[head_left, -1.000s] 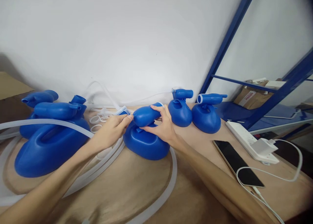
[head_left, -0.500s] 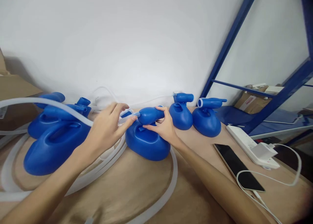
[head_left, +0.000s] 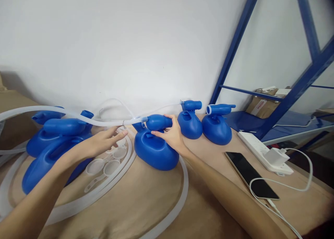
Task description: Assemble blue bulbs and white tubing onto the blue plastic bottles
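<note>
A blue plastic bottle [head_left: 156, 153] stands mid-table, with a blue bulb-shaped piece [head_left: 156, 122] lying across its top. My right hand [head_left: 172, 132] is wrapped round the right end of that piece. A translucent hose [head_left: 109, 122] runs in from the left and joins the piece's narrow left end. Just below the hose, near a small dark wire loop [head_left: 124, 125], my left hand [head_left: 108, 139] has its thumb and fingers apart and nothing between them. Clear round plastic parts [head_left: 111, 167] lie on the table under my left hand.
More blue bottles stand left [head_left: 47, 166] and at the back right [head_left: 216, 129]. Coiled hose [head_left: 184, 193] lies in front. A phone [head_left: 252, 176], cable and power strip [head_left: 262, 153] are right, beside a blue rack [head_left: 235, 47]. Cardboard [head_left: 15, 101] stands far left.
My left hand has let go of the hose end and moved left and down, its fingers opening. The view has shifted slightly, showing more of the clear parts. My right hand keeps its hold.
</note>
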Action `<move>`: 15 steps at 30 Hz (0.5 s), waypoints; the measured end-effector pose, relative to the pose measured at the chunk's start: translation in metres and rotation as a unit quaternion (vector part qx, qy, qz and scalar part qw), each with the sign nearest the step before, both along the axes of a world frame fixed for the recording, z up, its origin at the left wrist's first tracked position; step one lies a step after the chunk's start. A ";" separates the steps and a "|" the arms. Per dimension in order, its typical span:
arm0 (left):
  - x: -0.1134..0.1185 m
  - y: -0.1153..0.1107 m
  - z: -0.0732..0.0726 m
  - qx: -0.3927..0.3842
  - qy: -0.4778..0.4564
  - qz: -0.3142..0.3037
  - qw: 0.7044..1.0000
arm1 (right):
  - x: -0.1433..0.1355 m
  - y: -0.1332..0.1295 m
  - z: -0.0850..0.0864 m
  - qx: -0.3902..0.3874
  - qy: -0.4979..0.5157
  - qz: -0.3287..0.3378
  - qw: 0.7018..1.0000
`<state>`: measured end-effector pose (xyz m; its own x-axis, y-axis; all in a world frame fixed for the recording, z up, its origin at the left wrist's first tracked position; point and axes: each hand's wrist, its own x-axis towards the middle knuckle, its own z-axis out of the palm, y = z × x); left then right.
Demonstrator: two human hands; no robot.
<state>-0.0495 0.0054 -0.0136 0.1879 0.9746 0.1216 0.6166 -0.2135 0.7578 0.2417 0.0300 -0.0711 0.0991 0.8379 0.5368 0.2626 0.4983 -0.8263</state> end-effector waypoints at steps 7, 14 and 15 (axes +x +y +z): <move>0.033 0.000 -0.002 -0.064 -0.174 -0.053 0.981 | 0.001 -0.001 0.001 -0.001 -0.001 0.000 1.000; 0.045 0.004 -0.019 -0.001 -0.195 -0.047 0.980 | 0.000 0.000 -0.002 0.009 -0.004 0.005 1.000; 0.046 0.003 -0.019 0.004 -0.193 -0.048 0.980 | 0.000 0.000 -0.003 0.010 -0.006 0.006 1.000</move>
